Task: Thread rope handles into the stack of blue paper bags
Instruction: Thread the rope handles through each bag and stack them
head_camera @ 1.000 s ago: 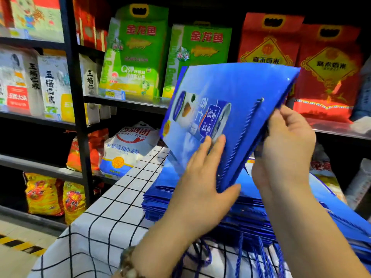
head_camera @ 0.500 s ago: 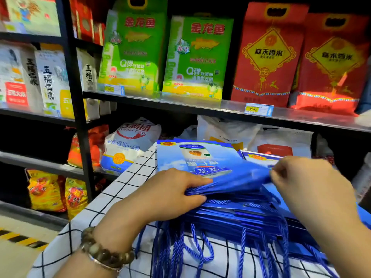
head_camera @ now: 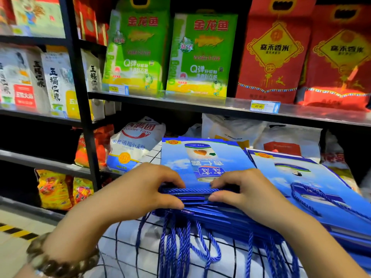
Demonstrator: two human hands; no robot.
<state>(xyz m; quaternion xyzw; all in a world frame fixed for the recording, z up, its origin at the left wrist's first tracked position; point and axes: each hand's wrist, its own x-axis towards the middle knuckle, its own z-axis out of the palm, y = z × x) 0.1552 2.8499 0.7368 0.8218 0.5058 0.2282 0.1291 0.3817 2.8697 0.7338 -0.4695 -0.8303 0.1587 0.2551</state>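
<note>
Two pinches on one edge: left hand (head_camera: pixel 136 193) and right hand (head_camera: pixel 247 194), fingers above and thumbs below, clamping the near edge of the top glossy blue paper bag (head_camera: pixel 200 157). Lies flat atop the stack of flat blue paper bags (head_camera: pixel 210 212), stretching away from the grip. Between the grips, a twisted blue rope handle (head_camera: pixel 188 190), long axis crosswise, equally near both. Below the grip, hanging blue rope loops (head_camera: pixel 180 247) over checked white tablecloth (head_camera: pixel 124 257).

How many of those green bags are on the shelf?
2. The left green bag and the right green bag stand side by side on the shelf. More may be hidden behind them.
</note>
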